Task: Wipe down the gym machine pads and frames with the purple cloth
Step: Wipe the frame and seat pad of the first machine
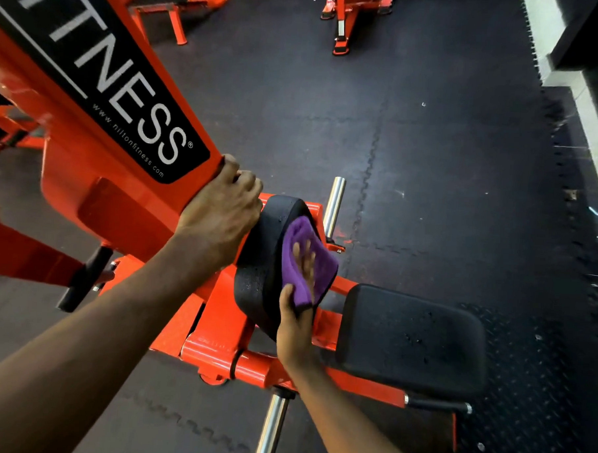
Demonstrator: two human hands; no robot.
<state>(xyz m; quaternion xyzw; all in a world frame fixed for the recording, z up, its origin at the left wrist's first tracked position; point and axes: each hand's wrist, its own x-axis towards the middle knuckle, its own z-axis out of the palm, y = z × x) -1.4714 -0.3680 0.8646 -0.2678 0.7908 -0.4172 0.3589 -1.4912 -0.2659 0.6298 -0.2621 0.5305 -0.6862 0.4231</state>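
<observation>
An orange gym machine frame (98, 169) with a black lettered panel slants across the left. My left hand (223, 209) grips the lower end of that slanted beam, fingers curled over its edge. Below it a black upright pad (262, 259) stands tilted on the frame. My right hand (295, 315) holds the purple cloth (306, 257) against the pad's face, thumb over the cloth's lower edge and blurred fingers spread on it. A black seat pad (412, 337) lies flat to the right, speckled with droplets.
Chrome bars stick out behind the pad (334, 207) and near the bottom edge (271, 427). A black handle (84, 278) juts from the frame at left. Dark rubber floor tiles (430, 163) spread around; more orange equipment (341, 19) stands at the top.
</observation>
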